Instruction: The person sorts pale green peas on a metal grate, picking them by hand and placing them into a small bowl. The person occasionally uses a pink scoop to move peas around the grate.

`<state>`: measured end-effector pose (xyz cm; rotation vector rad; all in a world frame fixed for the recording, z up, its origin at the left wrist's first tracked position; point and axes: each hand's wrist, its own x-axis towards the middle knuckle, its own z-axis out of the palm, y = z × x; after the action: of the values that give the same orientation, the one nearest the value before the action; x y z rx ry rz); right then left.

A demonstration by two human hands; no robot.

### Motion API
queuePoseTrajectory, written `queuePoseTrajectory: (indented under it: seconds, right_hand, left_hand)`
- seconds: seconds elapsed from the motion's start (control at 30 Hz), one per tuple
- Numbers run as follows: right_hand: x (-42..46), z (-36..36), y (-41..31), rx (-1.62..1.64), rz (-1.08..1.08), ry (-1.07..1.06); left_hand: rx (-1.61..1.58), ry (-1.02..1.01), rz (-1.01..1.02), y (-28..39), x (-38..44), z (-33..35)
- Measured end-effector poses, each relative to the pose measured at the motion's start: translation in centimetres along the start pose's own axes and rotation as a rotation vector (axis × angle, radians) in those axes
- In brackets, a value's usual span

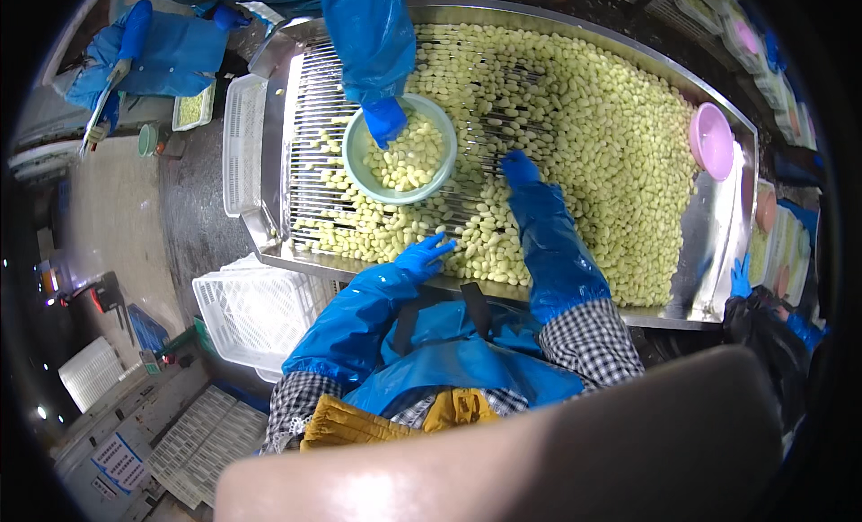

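Note:
Many pale green oval pieces of produce, perhaps peeled beans or fruit, lie on a metal sorting table with a slatted bed. My left hand, in a blue glove, rests at the near edge with its fingers spread over the slats and no piece visibly held. My right hand, also blue-gloved, reaches to the middle among the pieces; its fingertips are partly hidden. Between the slats' left part and my hands sits a light green plastic basin holding more pieces, with a co-worker's gloved hand inside it.
A pink basin stands at the table's right end. A white perforated crate adjoins the left end, and stacked white crates stand near my left arm. Other people stand at upper left and lower right.

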<state>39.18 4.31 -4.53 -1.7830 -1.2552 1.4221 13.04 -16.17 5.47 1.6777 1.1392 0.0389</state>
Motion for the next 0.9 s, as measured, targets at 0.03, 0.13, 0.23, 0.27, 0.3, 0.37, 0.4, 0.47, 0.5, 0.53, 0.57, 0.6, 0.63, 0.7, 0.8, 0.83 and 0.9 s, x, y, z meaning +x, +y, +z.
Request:
queuePoseTrajectory:
  seconds: [0.03,0.13,0.23,0.27,0.3,0.37,0.4,0.47,0.5,0.53,0.57,0.6,0.63,0.7,0.8,0.83,0.9]
  right_hand:
    - [-0.6,-0.6,-1.3,0.229,0.325,0.047]
    - [-3.8,0.0,-6.7,0.448,0.124,0.007]
    - [-6.5,3.4,-12.9,0.798,0.252,-0.428]
    - [-6.6,3.6,-14.2,0.675,0.178,-0.361]
    - [-6.7,3.7,-15.0,0.610,0.009,-0.419]
    - [-6.8,2.9,-15.0,0.112,-0.161,-0.088]
    - [-7.1,2.1,-14.2,-0.098,-0.282,0.093]
    - [-9.1,0.0,-11.2,-0.783,-0.396,0.132]
    - [-10.9,-0.6,-9.4,-0.952,-0.401,0.024]
    - [-13.5,-1.2,-7.6,-1.136,-0.247,-0.169]
    - [-16.1,-2.0,-6.1,-1.186,-0.388,-0.260]
    - [-18.4,-2.1,-4.8,-1.272,-0.450,-0.296]
    - [-20.5,-2.5,-3.9,-1.302,-0.439,-0.321]
    - [-23.5,-3.4,-2.4,-1.276,-0.390,-0.466]
    - [-23.4,-3.7,-2.1,-1.398,-0.218,-0.683]
    - [-22.4,-3.5,-2.4,-1.301,-0.110,-0.690]
    - [-18.7,-2.6,-3.8,-1.010,0.013,-0.633]
  left_hand:
    - [-0.210,0.074,-0.013,-0.6,-0.6,0.1]
    - [-0.447,0.181,-0.205,-2.6,-1.8,0.3]
    - [-0.569,0.229,-0.295,-3.9,-1.8,-0.2]
    - [-0.734,0.270,-0.312,-4.2,-1.6,-0.5]
    - [-0.897,0.297,-0.370,-4.2,-1.5,-0.8]
    - [-1.278,0.366,-0.412,-4.3,-1.0,-2.1]
    - [-1.418,0.409,-0.390,-4.2,-0.7,-2.6]
    - [-1.637,0.479,-0.384,-4.3,0.0,-4.1]
    - [-1.631,0.476,-0.299,-4.5,0.5,-4.9]
    - [-1.713,0.408,-0.314,-5.0,1.0,-6.1]
    - [-1.818,0.372,-0.375,-5.5,1.7,-7.2]
    - [-1.887,0.454,-0.267,-5.7,2.4,-7.6]
    - [-1.925,0.498,-0.198,-6.1,2.9,-8.2]
    - [-1.900,0.505,-0.293,-7.2,3.7,-9.4]
    - [-1.825,0.552,-0.261,-8.9,4.1,-11.3]
    - [-1.792,0.596,-0.308,-9.4,4.1,-12.0]
    - [-1.837,0.612,-0.248,-10.2,4.4,-13.1]
